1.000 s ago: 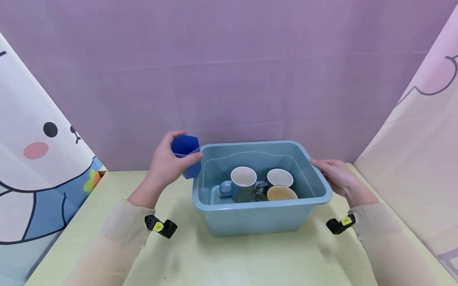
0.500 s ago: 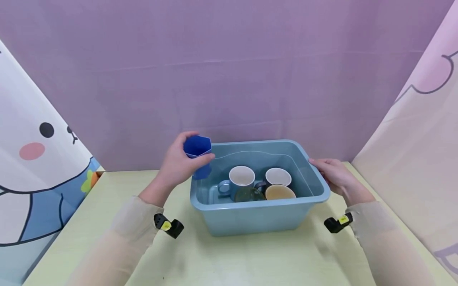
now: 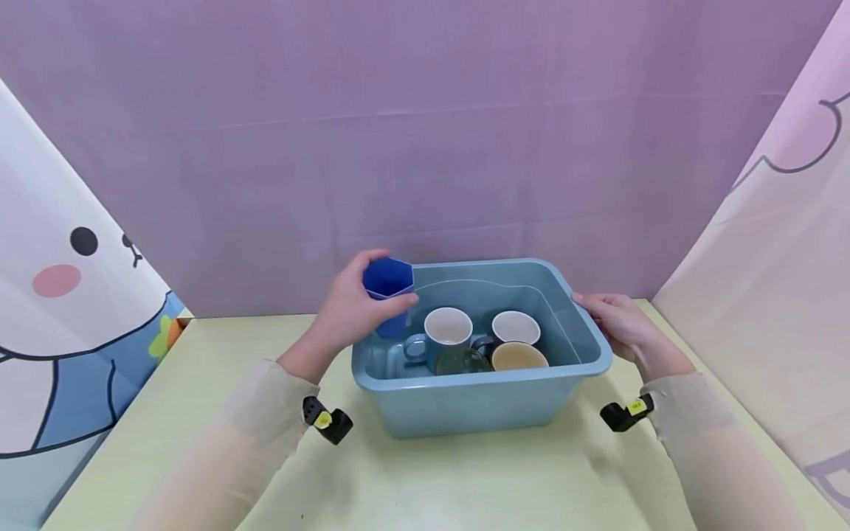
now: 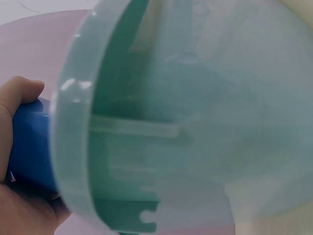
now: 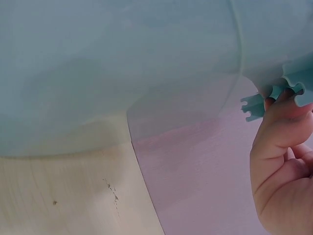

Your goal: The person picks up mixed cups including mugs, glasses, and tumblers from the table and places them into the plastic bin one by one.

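My left hand [image 3: 355, 306] grips a dark blue six-sided cup [image 3: 388, 276] by its sides, thumb in front and fingers behind. The cup, mouth up, hangs inside the left end of a light blue plastic tub [image 3: 478, 402]. In the left wrist view the tub's rim hides part of the blue cup [image 4: 32, 147]. At the tub's right end my right hand [image 3: 620, 324] holds the rim, its fingers curled under the edge in the right wrist view.
Inside the tub stand a blue mug [image 3: 448, 328] with white interior, a dark-handled mug [image 3: 516, 328], a cup with tan interior [image 3: 519, 357] and a dark green glass piece [image 3: 461, 361]. The tub sits on a pale table [image 3: 425, 479] before a purple cloth [image 3: 425, 147].
My left hand has carried the blue cup rightward, from beside the tub's left rim to over its inside. The right hand keeps its hold on the rim.
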Demonstrator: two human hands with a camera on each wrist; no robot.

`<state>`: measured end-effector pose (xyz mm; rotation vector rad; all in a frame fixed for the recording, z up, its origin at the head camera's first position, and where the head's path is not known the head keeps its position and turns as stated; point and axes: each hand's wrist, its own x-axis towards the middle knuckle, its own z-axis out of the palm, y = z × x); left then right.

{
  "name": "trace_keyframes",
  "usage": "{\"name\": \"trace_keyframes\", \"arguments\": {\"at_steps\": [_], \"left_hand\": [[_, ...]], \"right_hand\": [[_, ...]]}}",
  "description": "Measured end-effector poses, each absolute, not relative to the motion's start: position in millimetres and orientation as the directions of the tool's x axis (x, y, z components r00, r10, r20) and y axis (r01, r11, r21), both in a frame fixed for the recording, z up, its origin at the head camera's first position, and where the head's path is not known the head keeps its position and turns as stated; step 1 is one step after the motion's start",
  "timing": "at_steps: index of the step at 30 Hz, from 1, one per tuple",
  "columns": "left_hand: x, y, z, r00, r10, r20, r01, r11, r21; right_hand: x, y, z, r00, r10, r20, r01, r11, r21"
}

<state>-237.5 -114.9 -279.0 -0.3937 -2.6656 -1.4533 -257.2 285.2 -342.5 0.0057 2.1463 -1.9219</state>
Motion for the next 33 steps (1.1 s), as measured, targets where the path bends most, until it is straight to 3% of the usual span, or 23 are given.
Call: {"name": "trace_keyframes", "arguments": {"at_steps": [33], "left_hand": [[-253.8, -96.0, -302.1, -0.954, 0.289, 0.082, 0.270, 0.708, 0.653]], "right_hand": [[-258.9, 283.3, -344.2, -0.966, -0.179, -0.186, 0.174, 0.082, -0.981]]}}
